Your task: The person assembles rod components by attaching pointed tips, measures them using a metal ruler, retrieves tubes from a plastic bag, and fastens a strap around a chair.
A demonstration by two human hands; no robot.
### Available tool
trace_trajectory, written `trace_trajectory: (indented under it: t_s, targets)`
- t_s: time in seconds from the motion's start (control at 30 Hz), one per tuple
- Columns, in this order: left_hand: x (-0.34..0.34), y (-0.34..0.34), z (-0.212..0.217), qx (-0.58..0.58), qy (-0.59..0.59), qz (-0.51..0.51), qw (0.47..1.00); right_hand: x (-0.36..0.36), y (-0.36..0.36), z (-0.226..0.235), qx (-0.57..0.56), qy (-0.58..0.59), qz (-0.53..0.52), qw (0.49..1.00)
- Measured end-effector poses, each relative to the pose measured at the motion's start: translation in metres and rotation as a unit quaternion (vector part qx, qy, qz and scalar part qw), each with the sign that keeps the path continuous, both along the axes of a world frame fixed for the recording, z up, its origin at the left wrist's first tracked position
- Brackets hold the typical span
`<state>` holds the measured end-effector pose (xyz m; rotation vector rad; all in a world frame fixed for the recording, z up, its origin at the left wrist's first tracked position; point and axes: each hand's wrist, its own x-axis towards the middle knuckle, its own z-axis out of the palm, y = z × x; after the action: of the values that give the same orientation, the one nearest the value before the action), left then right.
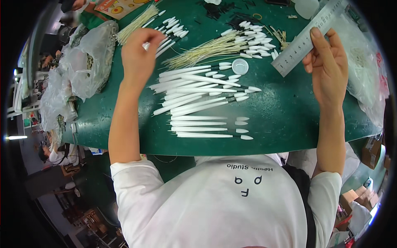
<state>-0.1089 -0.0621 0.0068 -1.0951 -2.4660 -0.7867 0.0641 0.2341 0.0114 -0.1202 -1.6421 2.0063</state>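
Note:
My right hand (329, 70) grips a metal ruler (295, 51), thumb on its face, and holds it tilted over the right side of the table. At the upper left my left hand (138, 58) is curled with its fingertips drawn together. A small white bit shows at those fingers, too little to name. Beside that hand lie a bundle of thin straw-coloured stems (134, 25) and several white pointed tips (175, 29). In the middle, white tapered sticks (194, 89) with black necks and pointed tips lie in a pile. Several more sticks (202, 129) form a row nearer me.
Another bundle of pale stems with white tips (223, 47) lies beyond the pile, with a small clear cup (240, 66) beside it. Black slivers (215, 10) are scattered at the far edge. Plastic bags (93, 58) sit at the left; clear plastic (364, 66) covers the right side.

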Motion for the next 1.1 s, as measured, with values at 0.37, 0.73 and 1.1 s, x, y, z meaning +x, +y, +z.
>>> trace_trajectory:
  t_s: [0.37, 0.73, 1.1]
  targets:
    - [0.081, 0.051, -0.011, -0.103, -0.034, -0.246, 0.963, 0.006, -0.002, -0.001, 0.016, 0.002, 0.024, 1.000]
    - [0.084, 0.051, -0.005, -0.113, 0.052, -0.229, 0.965, 0.007, 0.002, -0.004, 0.013, -0.008, 0.023, 1.000]
    - [0.096, 0.037, -0.006, -0.069, -0.136, -0.174, 0.973, 0.006, -0.005, -0.005, 0.023, 0.000, 0.029, 0.999]
